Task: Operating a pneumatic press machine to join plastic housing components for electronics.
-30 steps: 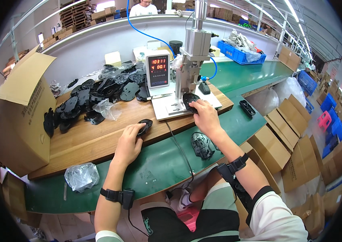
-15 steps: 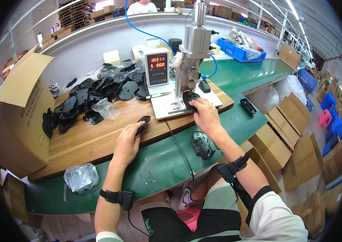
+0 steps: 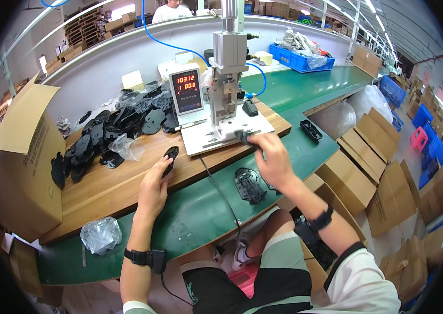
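Observation:
In my left hand (image 3: 152, 187) is a black plastic mouse shell (image 3: 171, 156), gripped by its edge above the wooden board (image 3: 111, 193). My right hand (image 3: 273, 161) pinches another black mouse part (image 3: 242, 137), slightly blurred, at the front edge of the press's white base plate (image 3: 200, 145). Behind that part rises the silver bench press (image 3: 225, 83), its ram above the plate. On the green table below my right hand lies a dark mouse shell (image 3: 250, 186) with its inside showing, and a smaller piece is partly hidden by my wrist.
Left of the press stands a digital counter box (image 3: 185, 91). A heap of black shells (image 3: 96, 133) lies beside an open carton (image 3: 23, 162). A crumpled plastic bag (image 3: 101, 234) sits near the front edge. Farther right are a black piece (image 3: 311, 130), a blue crate (image 3: 301, 58) and cartons (image 3: 344, 186).
My right hand has drawn its mouse part out from under the press ram toward me. The counter's display has changed. My left hand still holds its shell, and the whole view has shifted.

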The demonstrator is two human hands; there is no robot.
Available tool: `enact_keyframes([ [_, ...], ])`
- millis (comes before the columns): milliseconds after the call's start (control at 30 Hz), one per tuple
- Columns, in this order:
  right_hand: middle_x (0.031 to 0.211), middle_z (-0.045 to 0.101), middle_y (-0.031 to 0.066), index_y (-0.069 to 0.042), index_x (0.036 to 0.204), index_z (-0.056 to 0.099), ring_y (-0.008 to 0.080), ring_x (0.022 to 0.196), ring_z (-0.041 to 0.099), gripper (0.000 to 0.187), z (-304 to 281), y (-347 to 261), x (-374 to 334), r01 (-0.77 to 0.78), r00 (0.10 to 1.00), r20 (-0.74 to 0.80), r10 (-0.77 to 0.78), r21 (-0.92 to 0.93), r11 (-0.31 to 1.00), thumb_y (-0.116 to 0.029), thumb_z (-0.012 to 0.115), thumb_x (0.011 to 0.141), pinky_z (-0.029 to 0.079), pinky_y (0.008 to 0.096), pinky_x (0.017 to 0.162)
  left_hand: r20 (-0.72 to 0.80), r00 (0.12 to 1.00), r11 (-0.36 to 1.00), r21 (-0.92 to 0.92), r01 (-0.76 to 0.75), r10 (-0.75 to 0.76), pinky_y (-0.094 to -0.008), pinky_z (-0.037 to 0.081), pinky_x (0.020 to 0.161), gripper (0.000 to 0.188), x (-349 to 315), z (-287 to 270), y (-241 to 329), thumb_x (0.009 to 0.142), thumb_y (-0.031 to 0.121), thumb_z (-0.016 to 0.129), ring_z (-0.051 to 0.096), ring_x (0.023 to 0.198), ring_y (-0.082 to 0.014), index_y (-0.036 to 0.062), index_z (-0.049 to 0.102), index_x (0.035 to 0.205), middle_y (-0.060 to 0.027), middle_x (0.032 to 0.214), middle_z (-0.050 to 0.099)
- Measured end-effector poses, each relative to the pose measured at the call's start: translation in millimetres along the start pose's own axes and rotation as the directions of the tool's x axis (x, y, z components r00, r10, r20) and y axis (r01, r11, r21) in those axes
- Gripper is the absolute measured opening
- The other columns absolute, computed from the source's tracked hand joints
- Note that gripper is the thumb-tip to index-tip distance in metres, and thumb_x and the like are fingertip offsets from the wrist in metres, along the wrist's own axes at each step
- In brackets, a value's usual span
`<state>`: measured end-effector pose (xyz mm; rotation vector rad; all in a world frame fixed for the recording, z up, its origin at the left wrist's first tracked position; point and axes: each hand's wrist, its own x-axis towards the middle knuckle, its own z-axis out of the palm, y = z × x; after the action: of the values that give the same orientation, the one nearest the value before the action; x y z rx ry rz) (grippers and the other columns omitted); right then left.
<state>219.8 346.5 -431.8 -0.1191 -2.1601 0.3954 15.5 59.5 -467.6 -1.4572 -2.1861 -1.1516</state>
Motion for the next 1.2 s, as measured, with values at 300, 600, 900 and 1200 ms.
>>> enact_keyframes([
  [300, 0.124, 0.065, 0.0166, 0.001, 0.115, 0.067, 0.0367, 0.117, 0.060, 0.031, -15.1, 4.4, -97.4, 0.011, 0.993, 0.115, 0.002, -0.108, 0.994, -0.010, 0.057, 0.087, 0.045, 0.0493, 0.106, 0.168, 0.910, 0.850, 0.326, -0.413, 0.378, -0.0493, 0.046, 0.117, 0.056, 65.9, 67.2, 80.7, 0.088, -0.003, 0.062, 0.059, 0.137, -0.0373, 0.0069, 0.061, 0.143, -0.0200, 0.145, 0.063],
  [600, 0.111, 0.069, 0.0115, -0.004, 0.105, 0.068, 0.0305, 0.103, 0.064, 0.028, -4.6, 8.7, -102.8, 0.079, 0.997, 0.025, -0.077, -0.099, 0.992, -0.018, 0.053, 0.085, 0.044, 0.0455, 0.099, 0.170, 0.935, 0.842, 0.406, -0.355, 0.311, -0.0478, 0.048, 0.114, 0.047, 122.4, 130.5, 79.9, 0.092, 0.000, 0.059, 0.059, 0.136, -0.0412, 0.0085, 0.062, 0.138, -0.0273, 0.143, 0.062],
  [900, 0.128, 0.063, 0.0153, -0.003, 0.115, 0.066, 0.0327, 0.110, 0.061, 0.032, -22.3, -6.9, -79.9, -0.091, 0.993, -0.086, 0.084, -0.092, 0.992, -0.014, 0.055, 0.087, 0.044, 0.0468, 0.099, 0.152, 0.937, 0.877, 0.330, -0.349, 0.316, -0.0480, 0.051, 0.106, 0.050, 128.0, 140.5, 84.2, 0.094, 0.001, 0.062, 0.065, 0.121, -0.0415, 0.0006, 0.055, 0.143, -0.0252, 0.126, 0.066],
  [1200, 0.141, 0.057, 0.0166, 0.001, 0.138, 0.057, 0.0339, 0.135, 0.053, 0.057, 11.0, 23.1, 5.3, 0.025, 0.992, 0.128, 0.000, -0.196, 0.980, -0.004, 0.067, 0.082, 0.043, 0.0478, 0.110, 0.249, 0.959, 0.942, 0.269, -0.200, 0.132, -0.0435, 0.051, 0.108, 0.079, 136.6, 134.3, 100.6, 0.089, -0.001, 0.068, 0.062, 0.125, -0.0381, -0.0109, 0.031, 0.158, -0.0229, 0.130, 0.065],
])
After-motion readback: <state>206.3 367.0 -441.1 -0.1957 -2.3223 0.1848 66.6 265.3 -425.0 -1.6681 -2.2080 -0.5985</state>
